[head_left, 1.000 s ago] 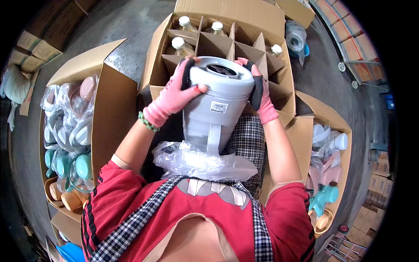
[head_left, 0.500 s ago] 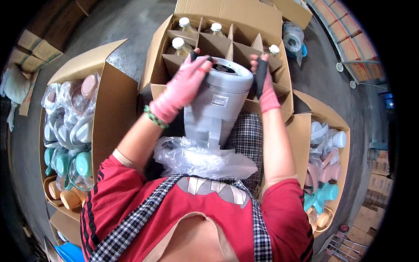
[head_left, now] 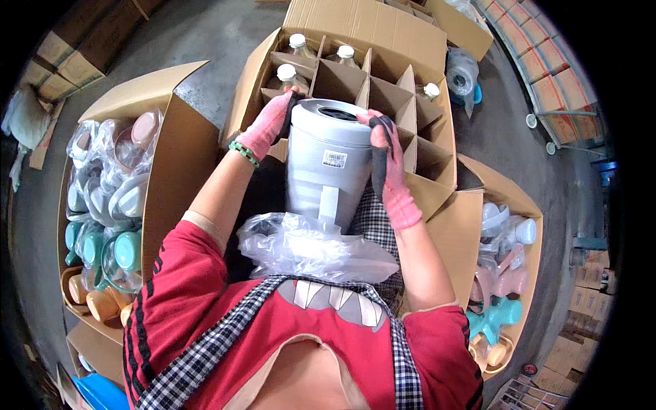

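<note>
Between my thighs and the carton stands a grey plastic jug [head_left: 311,171], its handle facing me and its round top with a dark opening tilted away. A small white label sits under its rim. My left hand [head_left: 272,124], in a pink glove with dark fingertips, grips the rim's left side. On the opposite side, my right hand [head_left: 387,160] closes its fingers on the rim; its thumb is partly hidden. A crumpled clear plastic bag [head_left: 311,249] lies in my lap around the jug's lower end.
Ahead is a carton [head_left: 362,17] with cardboard dividers and several white-capped bottles [head_left: 286,72]. Cartons of bagged plastic jugs stand at left [head_left: 181,143] and right [head_left: 454,236]. A clear-wrapped item [head_left: 462,72] lies on the floor. Stacked boxes [head_left: 574,89] line the far right.
My right hand, apart from the jug before, has come onto its rim. My left hand has slid from the top to the left side. The jug's top has swung slightly left.
</note>
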A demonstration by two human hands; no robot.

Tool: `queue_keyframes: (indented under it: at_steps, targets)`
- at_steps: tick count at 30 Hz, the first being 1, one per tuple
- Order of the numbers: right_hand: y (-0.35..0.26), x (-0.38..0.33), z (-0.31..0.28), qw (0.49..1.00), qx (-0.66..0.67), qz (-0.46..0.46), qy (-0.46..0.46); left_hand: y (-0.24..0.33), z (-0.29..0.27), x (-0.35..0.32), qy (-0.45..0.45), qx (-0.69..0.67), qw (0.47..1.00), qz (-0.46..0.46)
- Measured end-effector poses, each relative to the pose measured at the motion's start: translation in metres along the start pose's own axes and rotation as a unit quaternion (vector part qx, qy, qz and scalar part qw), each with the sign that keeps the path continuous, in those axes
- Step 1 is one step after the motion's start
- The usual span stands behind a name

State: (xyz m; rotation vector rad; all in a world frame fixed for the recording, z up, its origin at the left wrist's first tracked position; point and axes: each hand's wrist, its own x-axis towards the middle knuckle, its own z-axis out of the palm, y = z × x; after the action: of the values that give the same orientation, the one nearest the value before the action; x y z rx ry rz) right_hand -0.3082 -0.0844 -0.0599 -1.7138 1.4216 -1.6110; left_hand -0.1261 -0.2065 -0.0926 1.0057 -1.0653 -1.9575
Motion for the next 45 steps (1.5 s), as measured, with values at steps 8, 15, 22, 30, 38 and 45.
queue_keyframes:
  at_steps: [8,15,22,30,38,45]
  targets:
    - [0.02,0.005,-0.001,0.978,0.14,0.149,0.043,-0.004,0.008,-0.003,-0.058,0.068,0.987,0.133]
    - [0.061,0.03,-0.03,0.907,0.28,0.31,0.051,-0.002,0.067,-0.046,0.112,0.368,0.87,0.308]
    - [0.03,0.025,-0.035,0.945,0.163,0.277,0.059,-0.007,0.04,-0.029,0.096,0.208,0.947,0.227]
    - [0.026,0.005,-0.016,0.982,0.083,0.166,-0.033,-0.012,0.011,-0.012,0.038,0.067,0.992,0.102]
    - [-0.002,0.014,-0.011,0.959,0.153,0.235,-0.046,-0.007,0.009,-0.033,-0.047,-0.096,0.989,0.105]
    - [0.056,0.028,-0.041,0.877,0.322,0.355,0.023,0.002,0.088,-0.088,0.052,0.467,0.755,0.457]
